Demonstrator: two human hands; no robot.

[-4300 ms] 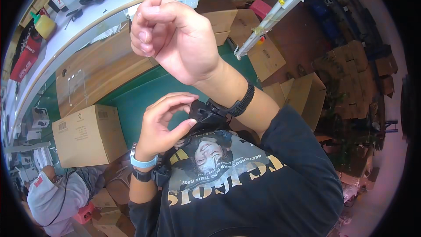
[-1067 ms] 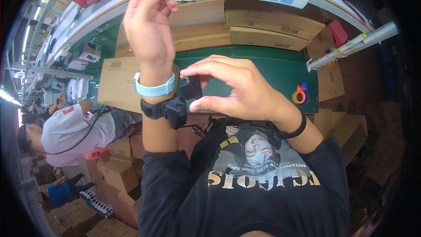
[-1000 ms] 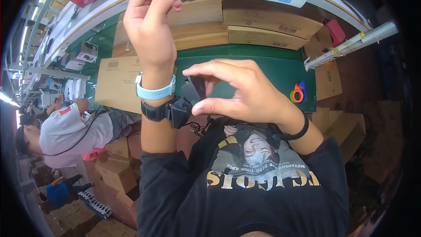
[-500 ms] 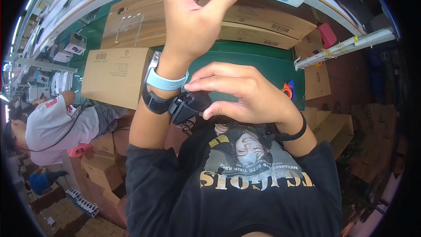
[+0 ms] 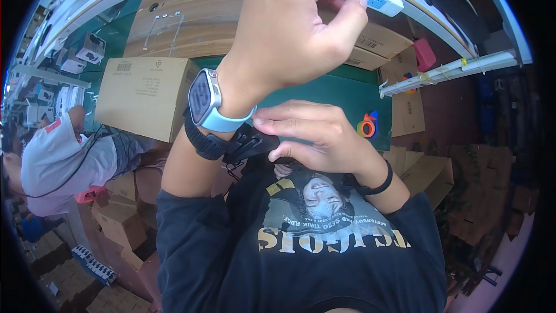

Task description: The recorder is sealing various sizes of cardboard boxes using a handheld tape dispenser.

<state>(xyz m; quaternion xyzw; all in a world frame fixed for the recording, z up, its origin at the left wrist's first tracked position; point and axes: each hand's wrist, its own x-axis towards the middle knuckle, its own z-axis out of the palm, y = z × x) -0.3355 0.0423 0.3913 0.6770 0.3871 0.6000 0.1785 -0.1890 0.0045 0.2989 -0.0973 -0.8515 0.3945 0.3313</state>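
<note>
My left hand (image 5: 301,29) is raised at the top middle, palm partly turned away, its fingers curled in toward the thumb with nothing seen between them. On that wrist are a smartwatch (image 5: 201,97) with a light blue band and, below it, a ribbed black strap (image 5: 202,139). A small black device (image 5: 250,144) sits on this strap at the inner side of the forearm. My right hand (image 5: 318,133) has its fingers above the device and its thumb below, gripping it. A black band (image 5: 379,181) circles my right wrist.
Beyond my hands, cardboard boxes (image 5: 145,95) rest on a green surface (image 5: 324,95). A white power strip (image 5: 385,1) lies along the shelf edge. Rolls of coloured tape (image 5: 366,126) are at the right. Another person (image 5: 63,159) works at the left.
My left forearm has turned, bringing the watch face into view, and the left hand has shifted right, nearer the camera. My right hand stays at the black device. The view has shifted slightly.
</note>
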